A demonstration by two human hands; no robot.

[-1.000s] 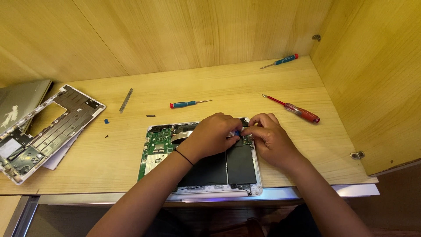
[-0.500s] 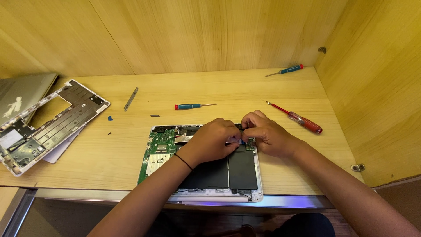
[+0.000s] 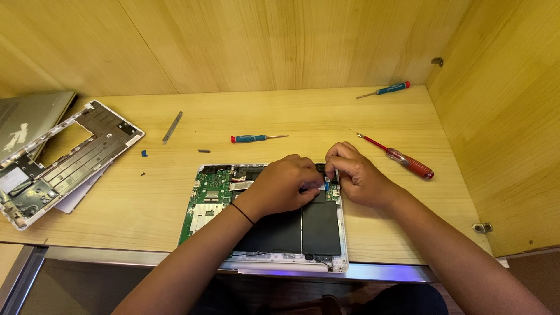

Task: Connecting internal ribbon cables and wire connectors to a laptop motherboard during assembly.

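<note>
Head view: one camera, looking down on a wooden desk.
Opened laptop (image 3: 263, 224): at the near edge, cover already off, green board and black battery bare.
Left hand (image 3: 284, 188): fingers narrow, pinching a small flat cable (image 3: 326, 185) at the board's right side.
Right hand (image 3: 357, 177): fingertips narrow on the same cable.
Progress: the cable is not yet free, as I judge.
Tools: three screwdrivers lie far, untouched; the red screwdriver (image 3: 399, 157) is nearest.
Left: a removed cover (image 3: 64, 158).

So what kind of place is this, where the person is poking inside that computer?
Probably a small repair bench for electronics. An opened laptop lies on the wooden desk under both hands, screwdrivers like the red one lie about, and a detached laptop frame sits at the left.
</note>
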